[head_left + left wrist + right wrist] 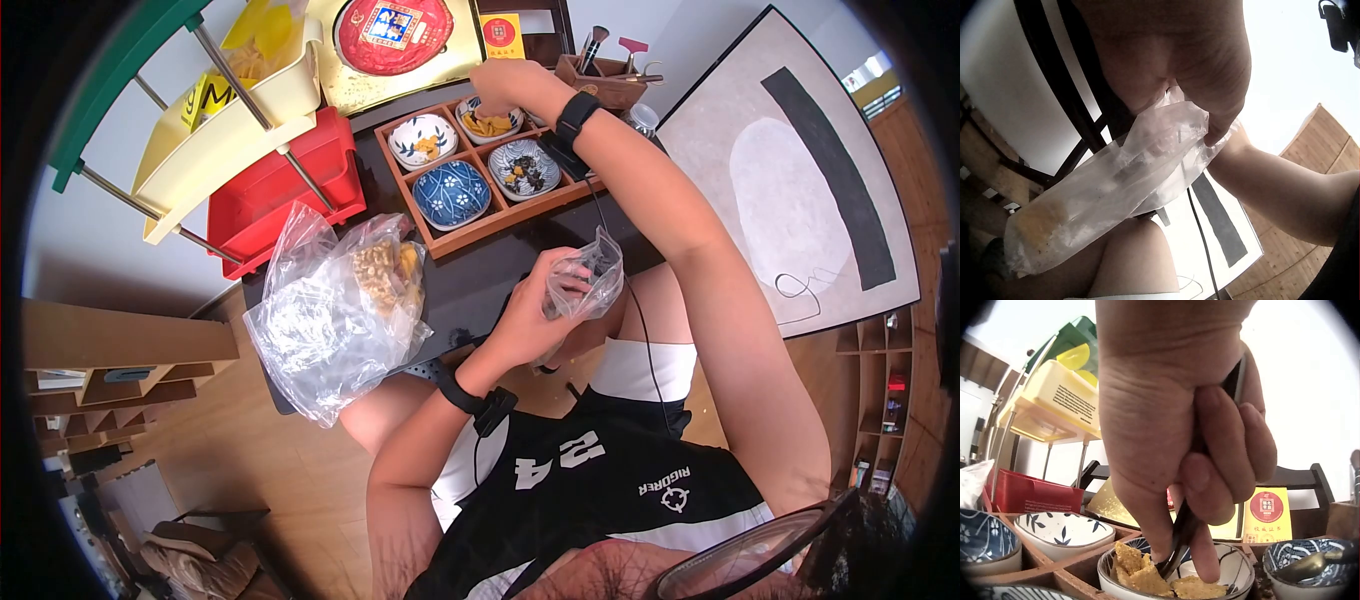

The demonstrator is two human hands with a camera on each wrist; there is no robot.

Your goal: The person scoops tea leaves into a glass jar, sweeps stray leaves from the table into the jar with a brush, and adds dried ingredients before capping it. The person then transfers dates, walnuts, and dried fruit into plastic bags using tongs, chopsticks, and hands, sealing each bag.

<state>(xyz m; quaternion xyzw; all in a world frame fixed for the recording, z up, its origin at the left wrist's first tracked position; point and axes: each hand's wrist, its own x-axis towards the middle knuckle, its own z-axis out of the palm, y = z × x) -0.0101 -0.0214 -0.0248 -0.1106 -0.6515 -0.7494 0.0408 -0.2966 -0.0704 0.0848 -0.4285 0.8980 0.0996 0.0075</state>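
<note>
My right hand (515, 88) reaches over the far side of a divided wooden tray (437, 243). Its curled fingers grip a slim dark utensil (1182, 534), whose lower end dips into a patterned bowl (1109, 580) beside yellow-brown crumbly pieces (1141, 574). My left hand (535, 305) holds a clear plastic bag (1110, 178) by its gathered upper part, over my lap. Some yellow-brown food (1041, 222) shows at the bag's bottom. Nearby in the tray are a white leaf-patterned bowl (408, 136), a blue floral bowl (451, 195) and a striped bowl (540, 165) with dark bits.
A large clear bag (330, 340) with brown snacks lies at the table's left. Behind it stands a tiered rack with a red bin (290, 185). A golden box (365, 92) and a wooden holder of brushes (610, 85) are at the back. A spoon (1300, 567) rests in another bowl.
</note>
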